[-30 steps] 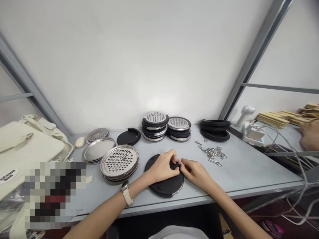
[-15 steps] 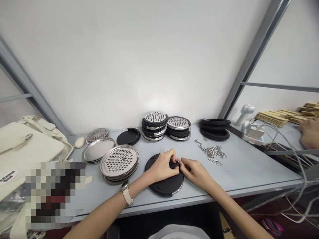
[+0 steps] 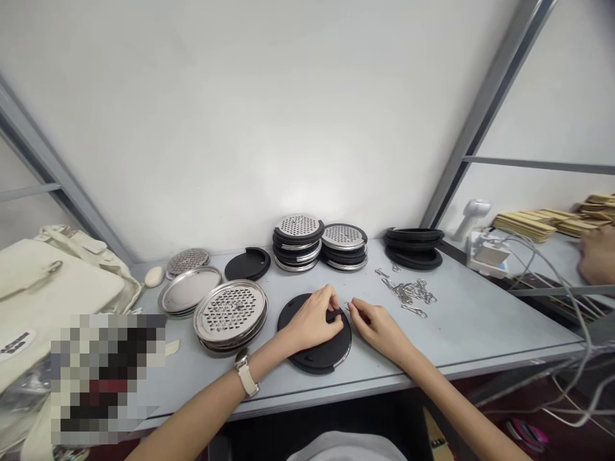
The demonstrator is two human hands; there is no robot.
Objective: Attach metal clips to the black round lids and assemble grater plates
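A round black holder (image 3: 307,365) lies before me near the table's front edge, with a strip of shiny metal along its right rim. My left hand (image 3: 317,320) rests over it, fingers pinched on a raised black part near the right rim. Just right of it, my right hand (image 3: 377,326) pinches a small thin metal clip (image 3: 346,306) between thumb and forefinger, a little apart from the holder. Several similar metal clips (image 3: 408,291) lie in a loose pile beyond my right hand.
Round metal grater plates (image 3: 230,310) and plain metal discs (image 3: 191,289) are stacked at left. Behind stand stacks of black-rimmed graters (image 3: 298,243) and black rings (image 3: 414,248). A cream bag (image 3: 62,275) is at far left; at right, a person's hand (image 3: 597,256) is near wooden pieces (image 3: 526,227).
My right hand and the metal clip have drawn slightly away from the holder's rim. The holder has shifted a little left and away from the front edge, with my left hand still on it.
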